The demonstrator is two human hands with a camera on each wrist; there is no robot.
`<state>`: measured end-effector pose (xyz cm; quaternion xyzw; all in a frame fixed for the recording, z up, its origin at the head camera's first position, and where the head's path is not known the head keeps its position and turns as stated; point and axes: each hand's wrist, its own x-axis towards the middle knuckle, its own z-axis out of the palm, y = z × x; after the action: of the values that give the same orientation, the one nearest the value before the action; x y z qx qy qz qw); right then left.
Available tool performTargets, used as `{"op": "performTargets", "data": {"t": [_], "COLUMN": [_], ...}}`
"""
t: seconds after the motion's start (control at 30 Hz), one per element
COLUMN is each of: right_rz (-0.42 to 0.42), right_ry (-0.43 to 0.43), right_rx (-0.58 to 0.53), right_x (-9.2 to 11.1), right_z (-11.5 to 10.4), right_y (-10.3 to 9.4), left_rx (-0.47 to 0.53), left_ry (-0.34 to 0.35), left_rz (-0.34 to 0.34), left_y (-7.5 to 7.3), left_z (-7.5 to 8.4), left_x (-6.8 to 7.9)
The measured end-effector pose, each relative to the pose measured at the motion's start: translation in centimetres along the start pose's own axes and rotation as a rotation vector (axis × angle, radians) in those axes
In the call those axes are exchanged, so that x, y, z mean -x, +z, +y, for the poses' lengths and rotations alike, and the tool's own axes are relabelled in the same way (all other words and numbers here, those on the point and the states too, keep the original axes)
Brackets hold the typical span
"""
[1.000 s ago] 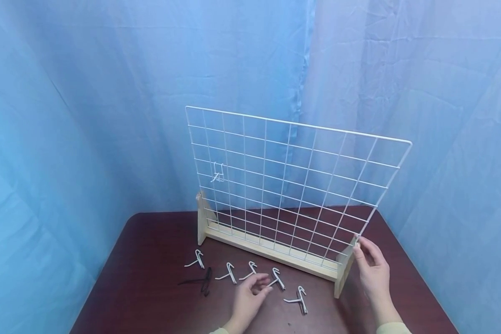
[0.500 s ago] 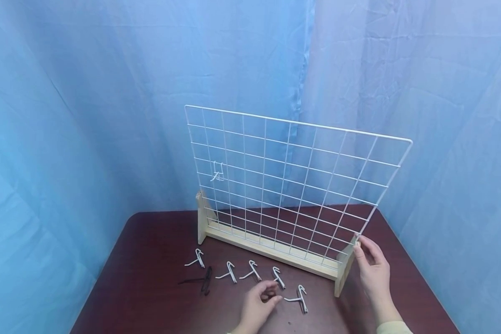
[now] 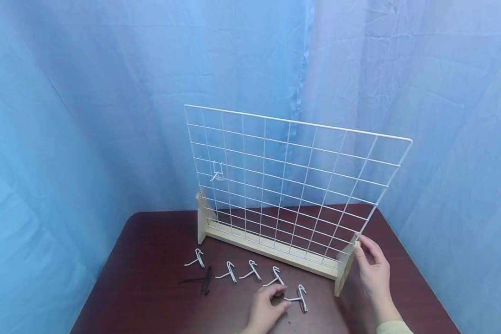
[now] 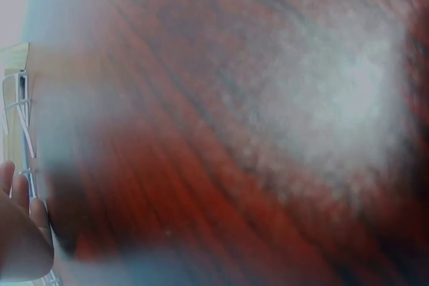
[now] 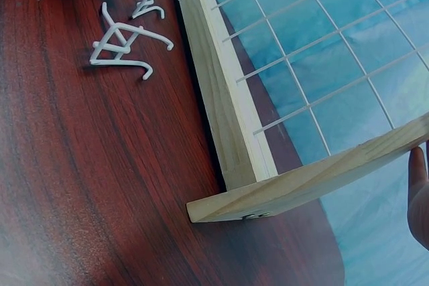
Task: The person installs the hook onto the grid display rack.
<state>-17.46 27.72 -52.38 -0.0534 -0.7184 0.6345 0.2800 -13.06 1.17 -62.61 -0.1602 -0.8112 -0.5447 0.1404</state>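
Hook (image 3: pixel 301 299) farthest right on the table (image 3: pixel 154 250) is now within reach: your left hand (image 3: pixel 267 306) has moved right to it, fingers parted, gripping nothing. Your right hand (image 3: pixel 375 276) grips the stand (image 3: pixel 271 253).

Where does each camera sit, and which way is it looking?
Head: on the head, facing forward and down at the wire grid; left hand and right hand show.
Left wrist: on that wrist, facing mostly blurry tabletop; left hand peeks in at left.
Right wrist: on that wrist, facing the wooden stand; both hands peek in.
Shared: head and right wrist show wire grid and wooden stand.
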Motion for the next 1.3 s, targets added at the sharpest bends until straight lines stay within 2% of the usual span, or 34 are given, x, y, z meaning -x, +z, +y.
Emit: {"op": "performTargets", "data": {"t": [0.23,0.6,0.83,1.13,1.3], "right_rz": [0.007,0.000,-0.011,-0.004,-0.001], "right_ry": [0.014,-0.012,-0.023,-0.009,0.011], "right_rx": [-0.032,-0.040,0.011,0.042,0.050], "right_x": [0.0,0.0,0.1,0.1,0.1], "right_z": [0.0,0.1,0.2,0.2,0.0], "right_y": [0.0,0.0,0.0,0.0,0.0], "left_rx": [-0.142,-0.360,-0.380,-0.393,-0.406], "left_ry": [0.072,0.095,0.086,0.181,0.193], "left_rz": [-0.002,0.027,0.022,0.052,0.036], "left_y": [0.6,0.6,0.7,0.7,0.7], "left_z": [-0.4,0.0,-0.1,-0.9,-1.3], "left_x": [-0.1,0.1,0.0,0.0,0.0]}}
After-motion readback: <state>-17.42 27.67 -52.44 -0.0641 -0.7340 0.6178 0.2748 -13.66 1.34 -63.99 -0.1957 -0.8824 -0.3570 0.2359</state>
